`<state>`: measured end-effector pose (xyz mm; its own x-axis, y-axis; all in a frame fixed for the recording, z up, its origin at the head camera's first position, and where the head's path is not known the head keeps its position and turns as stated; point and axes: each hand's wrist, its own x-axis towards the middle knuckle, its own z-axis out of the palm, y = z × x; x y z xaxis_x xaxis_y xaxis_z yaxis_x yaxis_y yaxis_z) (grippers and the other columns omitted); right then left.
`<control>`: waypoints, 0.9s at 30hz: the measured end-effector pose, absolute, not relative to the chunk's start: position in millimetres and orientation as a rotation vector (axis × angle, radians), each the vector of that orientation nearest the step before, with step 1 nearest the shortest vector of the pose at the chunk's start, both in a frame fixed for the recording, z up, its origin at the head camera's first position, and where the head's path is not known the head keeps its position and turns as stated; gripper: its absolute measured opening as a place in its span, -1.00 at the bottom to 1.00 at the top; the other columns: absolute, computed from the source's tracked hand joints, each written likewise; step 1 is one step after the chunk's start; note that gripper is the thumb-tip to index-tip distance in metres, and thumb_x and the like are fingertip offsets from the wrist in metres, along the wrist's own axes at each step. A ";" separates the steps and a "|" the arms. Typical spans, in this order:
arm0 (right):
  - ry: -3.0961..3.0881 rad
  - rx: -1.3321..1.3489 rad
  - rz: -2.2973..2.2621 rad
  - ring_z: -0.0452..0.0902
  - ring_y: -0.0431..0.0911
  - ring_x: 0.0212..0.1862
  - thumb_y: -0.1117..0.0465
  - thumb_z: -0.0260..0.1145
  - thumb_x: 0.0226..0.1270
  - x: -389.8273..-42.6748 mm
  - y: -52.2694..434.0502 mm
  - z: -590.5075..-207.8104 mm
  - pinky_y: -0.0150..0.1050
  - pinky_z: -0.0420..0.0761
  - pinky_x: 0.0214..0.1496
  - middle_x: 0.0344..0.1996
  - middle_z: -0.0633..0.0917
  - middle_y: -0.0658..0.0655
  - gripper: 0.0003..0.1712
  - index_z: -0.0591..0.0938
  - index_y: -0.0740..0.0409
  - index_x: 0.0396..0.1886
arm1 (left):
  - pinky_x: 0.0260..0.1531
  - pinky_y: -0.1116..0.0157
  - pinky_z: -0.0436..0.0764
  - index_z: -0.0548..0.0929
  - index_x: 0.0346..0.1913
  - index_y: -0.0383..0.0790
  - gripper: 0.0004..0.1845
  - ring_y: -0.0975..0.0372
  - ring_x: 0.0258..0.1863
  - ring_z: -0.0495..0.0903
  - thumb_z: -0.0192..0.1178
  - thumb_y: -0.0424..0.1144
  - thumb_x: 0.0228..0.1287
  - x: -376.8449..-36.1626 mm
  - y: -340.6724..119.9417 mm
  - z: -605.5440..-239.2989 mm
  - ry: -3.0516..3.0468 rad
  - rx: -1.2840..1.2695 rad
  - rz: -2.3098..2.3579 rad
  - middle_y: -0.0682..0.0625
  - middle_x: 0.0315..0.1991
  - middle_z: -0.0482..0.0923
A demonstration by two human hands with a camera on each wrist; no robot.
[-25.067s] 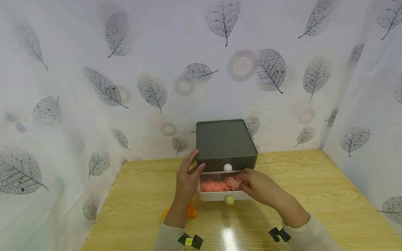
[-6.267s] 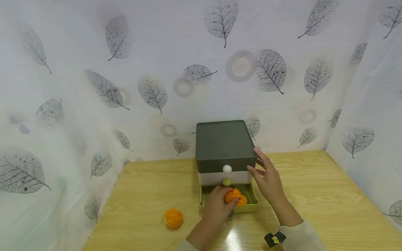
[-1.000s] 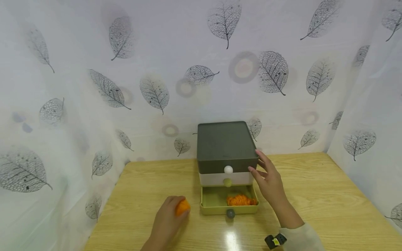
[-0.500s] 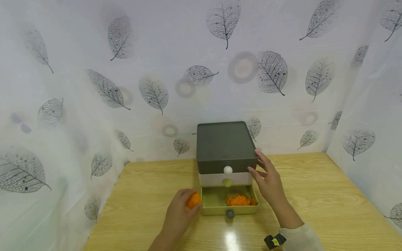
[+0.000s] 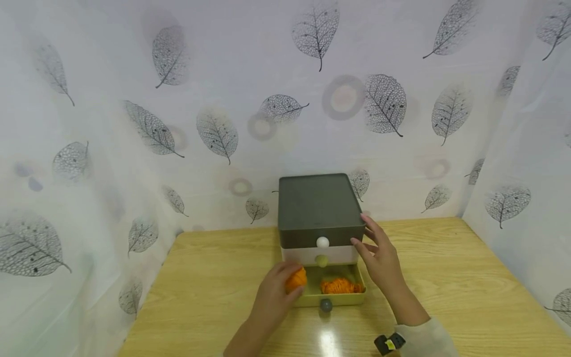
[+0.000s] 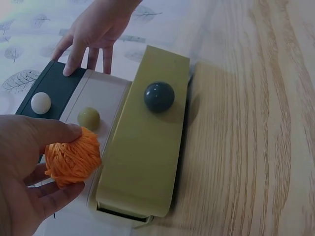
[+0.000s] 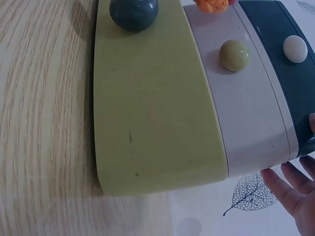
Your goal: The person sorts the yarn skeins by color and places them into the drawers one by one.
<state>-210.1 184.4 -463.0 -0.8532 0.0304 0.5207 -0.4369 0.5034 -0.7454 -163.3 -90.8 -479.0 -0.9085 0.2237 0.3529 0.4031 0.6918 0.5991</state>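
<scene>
My right arm wears a pale beige long sleeve (image 5: 428,342) at the lower right of the head view. A small black wrist strap with a yellow-green tag (image 5: 386,343) sits at its cuff. My left forearm (image 5: 243,342), lower centre, is bare, both hands ringless.

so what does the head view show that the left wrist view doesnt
Only the head view shows inside the open green drawer, where a second orange yarn bundle lies, plus the leaf-print curtain. Only the left wrist view shows the thumb and fingers close up, curled round the yarn ball. Both show the left hand holding that ball, the right hand touching the drawer box, and the three knobs.
</scene>
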 end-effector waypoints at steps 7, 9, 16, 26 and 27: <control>-2.269 0.336 1.341 0.53 0.28 0.30 0.29 0.37 0.38 -211.0 184.1 -463.2 -0.71 0.50 0.01 0.51 0.35 0.16 -0.19 0.29 -0.17 0.55 | 0.23 0.09 0.62 0.69 0.14 -0.08 -0.53 0.11 0.19 0.59 0.50 -0.23 0.13 -170.2 -81.2 -487.2 -2.621 -0.600 -0.975 0.03 0.19 0.61; -2.267 0.336 1.342 0.53 0.28 0.30 0.30 0.37 0.38 -211.2 184.2 -463.3 -0.71 0.50 0.01 0.51 0.35 0.17 -0.19 0.29 -0.16 0.55 | 0.23 0.10 0.61 0.68 0.15 -0.08 -0.53 0.12 0.18 0.59 0.49 -0.20 0.14 -171.2 -79.2 -489.1 -2.629 -0.614 -0.972 0.03 0.20 0.60; -2.255 0.344 1.346 0.53 0.28 0.30 0.33 0.37 0.37 -211.2 184.1 -463.6 -0.72 0.51 0.01 0.51 0.35 0.17 -0.18 0.30 -0.14 0.55 | 0.18 0.11 0.63 0.69 0.10 -0.10 -0.57 0.11 0.13 0.60 0.49 -0.18 0.15 -174.1 -73.1 -498.2 -2.644 -0.635 -0.892 0.00 0.13 0.61; -2.258 0.345 1.338 0.53 0.27 0.30 0.34 0.36 0.38 -211.9 184.4 -464.0 -0.70 0.53 0.02 0.51 0.35 0.18 -0.18 0.29 -0.14 0.56 | 0.16 0.14 0.65 0.69 0.10 -0.12 -0.65 0.11 0.11 0.63 0.40 -0.16 0.28 -176.5 -69.2 -496.6 -2.810 -0.674 -0.846 -0.03 0.12 0.62; -2.259 0.344 1.338 0.53 0.27 0.30 0.34 0.36 0.38 -212.0 184.5 -464.0 -0.70 0.53 0.02 0.51 0.35 0.18 -0.18 0.29 -0.14 0.56 | 0.16 0.15 0.65 0.68 0.10 -0.13 -0.65 0.11 0.10 0.63 0.39 -0.16 0.29 -176.4 -69.1 -495.5 -2.821 -0.688 -0.833 -0.03 0.11 0.62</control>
<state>-212.0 184.5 -464.0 -0.8490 0.0309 0.5275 -0.4477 0.4884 -0.7490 -176.4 -69.1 -495.5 -0.8894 0.3903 0.2379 0.4569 0.7451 0.4859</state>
